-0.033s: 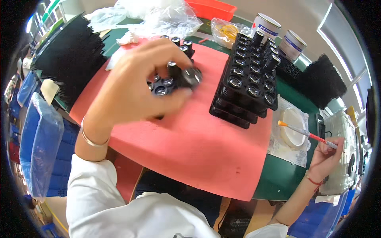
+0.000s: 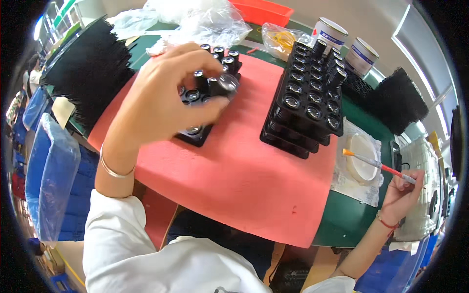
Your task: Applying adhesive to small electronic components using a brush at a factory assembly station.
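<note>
My left hand [image 2: 159, 97] is closed on a black cylindrical part with a clear, lens-like end [image 2: 226, 85], pinched between thumb and fingers and blurred by motion. It hovers over a black tray [image 2: 195, 139] of similar glossy-topped cylinders, and hides much of it. Off to the right, my right hand [image 2: 401, 190] grips a paintbrush [image 2: 386, 168] with a red and grey handle, its orange bristles pointing left above a round white dish [image 2: 362, 158]. Between the hands stands a stack of black trays [image 2: 303, 105] holding more such parts, several of them standing taller at the far right side.
A pink mat [image 2: 244, 195] covers much of the green table [image 2: 344, 222]. Two metal cans [image 2: 360, 56] stand behind the stack. Black bristly or mesh-like bundles [image 2: 88, 73] flank both sides. Clear plastic bags [image 2: 210, 24] and a red bin [image 2: 261, 12] are at the back.
My left hand has shifted slightly away from me and to the left with the black part, revealing the near corner of the left tray. My right hand holds the brush almost unmoved.
</note>
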Demonstrator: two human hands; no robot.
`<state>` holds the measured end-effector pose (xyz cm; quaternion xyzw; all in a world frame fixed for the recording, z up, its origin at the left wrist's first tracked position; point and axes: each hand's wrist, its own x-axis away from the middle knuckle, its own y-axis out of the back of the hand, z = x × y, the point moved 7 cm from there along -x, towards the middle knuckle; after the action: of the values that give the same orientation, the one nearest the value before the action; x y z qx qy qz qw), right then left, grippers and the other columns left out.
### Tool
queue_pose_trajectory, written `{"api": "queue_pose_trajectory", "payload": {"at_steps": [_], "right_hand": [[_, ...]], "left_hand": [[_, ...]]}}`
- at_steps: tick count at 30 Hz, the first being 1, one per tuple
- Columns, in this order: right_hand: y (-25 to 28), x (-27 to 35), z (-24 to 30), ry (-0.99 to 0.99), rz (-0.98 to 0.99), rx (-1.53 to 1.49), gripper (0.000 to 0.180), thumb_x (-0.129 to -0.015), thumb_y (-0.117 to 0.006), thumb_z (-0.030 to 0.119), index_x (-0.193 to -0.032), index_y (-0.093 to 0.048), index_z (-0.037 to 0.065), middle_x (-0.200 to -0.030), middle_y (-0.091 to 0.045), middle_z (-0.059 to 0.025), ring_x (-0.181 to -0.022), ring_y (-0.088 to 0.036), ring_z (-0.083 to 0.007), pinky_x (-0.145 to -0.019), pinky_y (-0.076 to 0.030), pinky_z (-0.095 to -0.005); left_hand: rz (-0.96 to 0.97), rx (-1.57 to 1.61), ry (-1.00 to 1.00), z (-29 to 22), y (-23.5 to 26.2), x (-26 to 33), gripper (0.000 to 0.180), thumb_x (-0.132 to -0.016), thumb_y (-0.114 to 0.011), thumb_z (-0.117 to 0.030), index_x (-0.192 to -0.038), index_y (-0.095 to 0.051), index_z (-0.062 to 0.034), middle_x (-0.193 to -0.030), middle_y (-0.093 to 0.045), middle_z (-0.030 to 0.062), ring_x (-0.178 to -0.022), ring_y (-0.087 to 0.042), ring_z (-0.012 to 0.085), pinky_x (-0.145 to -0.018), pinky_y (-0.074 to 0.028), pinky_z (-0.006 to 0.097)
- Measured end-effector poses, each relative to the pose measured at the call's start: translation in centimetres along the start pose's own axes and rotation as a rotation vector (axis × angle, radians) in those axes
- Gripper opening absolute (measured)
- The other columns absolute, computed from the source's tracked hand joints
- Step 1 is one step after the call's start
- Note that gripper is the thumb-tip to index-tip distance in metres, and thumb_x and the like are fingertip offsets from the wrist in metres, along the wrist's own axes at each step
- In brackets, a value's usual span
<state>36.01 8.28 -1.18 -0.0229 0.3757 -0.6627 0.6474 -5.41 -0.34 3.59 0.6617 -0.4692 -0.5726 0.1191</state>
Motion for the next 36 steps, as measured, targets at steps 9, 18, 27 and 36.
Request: {"api": "queue_pose_trajectory", "payload": {"at_steps": [9, 18, 27, 36], "right_hand": [[-0.5, -0.2, 0.4, 0.011, 0.056, -0.021, 0.019, -0.088, -0.047, 0.016, -0.073, -0.043, 0.005, -0.064, -0.043, -0.002, -0.05, -0.034, -0.0087, -0.046, -0.031, -0.0211], [-0.4, -0.2, 0.0, 0.052, -0.002, -0.046, 0.017, -0.087, -0.048, 0.015, -0.074, -0.044, 0.005, -0.064, -0.043, -0.0013, -0.05, -0.033, -0.0091, -0.047, -0.03, -0.0212], [-0.2, -0.5, 0.9, 0.068, -0.01, -0.117, 0.02, -0.085, -0.053, 0.019, -0.072, -0.05, 0.005, -0.061, -0.045, -0.0012, -0.051, -0.037, -0.0084, -0.048, -0.032, -0.0215], [0.0, -0.5, 2.0, 0.144, 0.016, -0.119, 0.026, -0.086, -0.052, 0.023, -0.097, -0.055, -0.001, -0.078, -0.058, -0.0056, -0.066, -0.052, -0.0112, -0.061, -0.041, -0.0214]], "left_hand": [[0.287, -0.102, 0.327, 5.7, -1.8, 1.4, 0.031, -0.061, -0.069, -0.016, -0.085, -0.06, 0.0011, -0.067, -0.06, 0.0099, -0.056, -0.056, 0.0178, -0.053, -0.042, 0.029], [0.279, -0.17, 0.362, 5.4, -2.0, 1.3, 0.025, -0.062, -0.069, -0.015, -0.077, -0.059, 0.0025, -0.063, -0.059, 0.0122, -0.056, -0.056, 0.0216, -0.054, -0.042, 0.031], [0.128, -0.244, 0.376, 2.8, 0.9, 1.3, 0.023, -0.063, -0.068, -0.016, -0.08, -0.062, -0.0015, -0.063, -0.06, 0.008, -0.055, -0.056, 0.0165, -0.053, -0.043, 0.028], [0.137, -0.119, -0.149, -6.7, -5.4, -7.0, 0.036, -0.067, -0.067, -0.031, -0.084, -0.06, -0.0006, -0.075, -0.06, 0.012, -0.066, -0.058, 0.0244, -0.061, -0.045, 0.033]]}}
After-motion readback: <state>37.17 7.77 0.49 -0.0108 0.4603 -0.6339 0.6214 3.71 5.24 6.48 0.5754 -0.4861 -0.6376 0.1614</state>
